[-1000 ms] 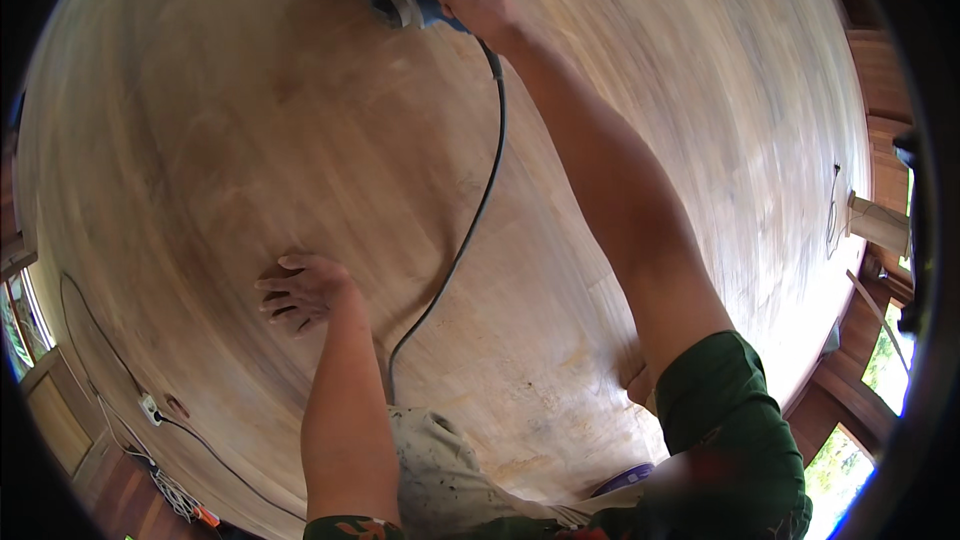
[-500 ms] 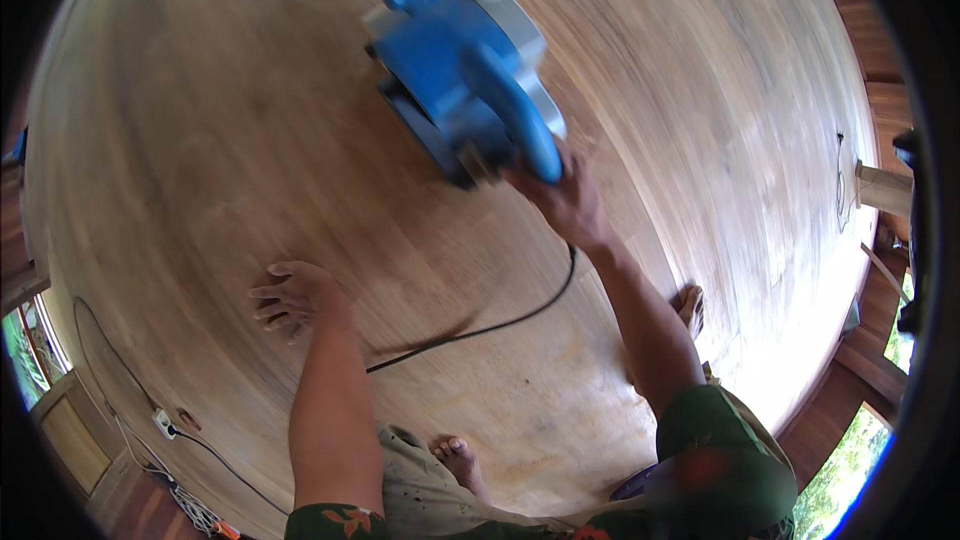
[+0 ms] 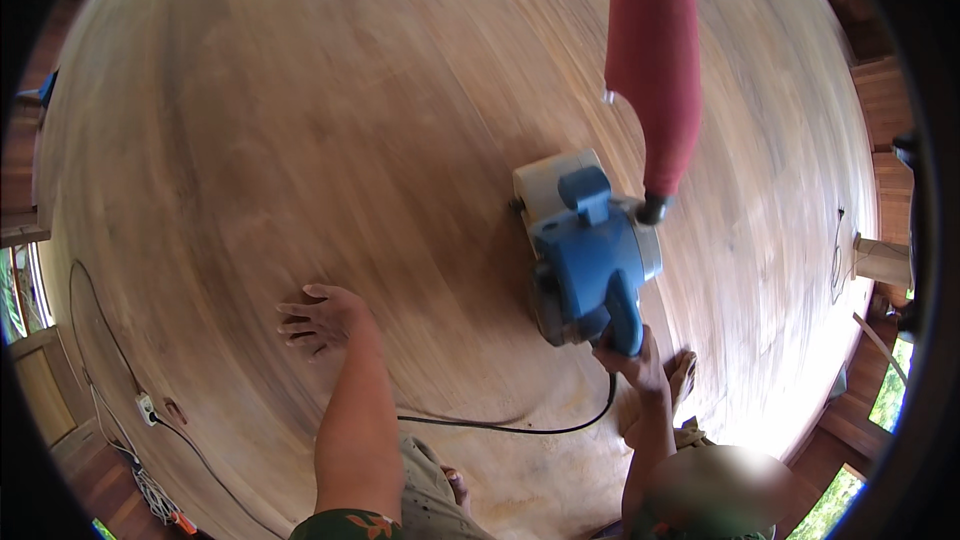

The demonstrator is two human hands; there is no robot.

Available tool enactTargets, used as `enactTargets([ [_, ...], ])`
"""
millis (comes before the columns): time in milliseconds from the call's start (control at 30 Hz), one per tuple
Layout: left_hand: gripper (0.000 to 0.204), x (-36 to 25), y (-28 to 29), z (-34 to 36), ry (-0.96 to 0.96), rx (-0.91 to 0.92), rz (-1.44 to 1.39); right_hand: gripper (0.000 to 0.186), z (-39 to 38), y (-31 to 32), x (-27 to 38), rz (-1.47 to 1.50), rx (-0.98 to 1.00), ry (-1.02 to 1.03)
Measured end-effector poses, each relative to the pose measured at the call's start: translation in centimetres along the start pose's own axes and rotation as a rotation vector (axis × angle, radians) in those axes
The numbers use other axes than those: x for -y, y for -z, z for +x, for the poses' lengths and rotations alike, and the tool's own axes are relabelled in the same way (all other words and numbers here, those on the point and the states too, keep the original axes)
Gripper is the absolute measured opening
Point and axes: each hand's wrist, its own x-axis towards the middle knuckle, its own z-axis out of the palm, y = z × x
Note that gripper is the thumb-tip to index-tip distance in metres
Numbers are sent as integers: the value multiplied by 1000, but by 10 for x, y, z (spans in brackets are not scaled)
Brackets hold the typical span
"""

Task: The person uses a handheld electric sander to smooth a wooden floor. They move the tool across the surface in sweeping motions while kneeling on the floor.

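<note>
My right hand is wrapped round the rear handle of a blue belt sander, which sits on a wide wooden surface right of the middle. From the sander's right side rises a red dust bag, pointing away from me. A black power cord loops from the sander's rear back toward my body. Off to the left, my left hand rests on the wood with its fingers spread and nothing in it. The sander's underside is hidden against the wood.
A white socket block with a plug and cords lies at the lower left, near bundled cable. Another thin cord lies at the right edge beside a wooden post. My bare foot stands just behind the sander.
The sander has come back toward me and to the right in my right hand. Its red dust bag is now in full view. My left hand stays spread on the wood, slightly shifted in view.
</note>
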Motion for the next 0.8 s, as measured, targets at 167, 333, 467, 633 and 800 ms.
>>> enactTargets([
  [167,75,-4,5,-4,8,-35,13,18,90,-14,62,42,-13,248],
  [333,74,-6,12,-9,0,-30,63,28,210,-37,155,-43,32,523],
  [467,75,-6,14,-10,-5,-4,73,27,301,-69,240,-1,79,566],
  [633,77,-1,13,-8,-6,16,98,26,375,-106,328,45,68,573],
  [800,78,7,10,-6,1,54,132,26,418,-133,366,50,17,575],
])
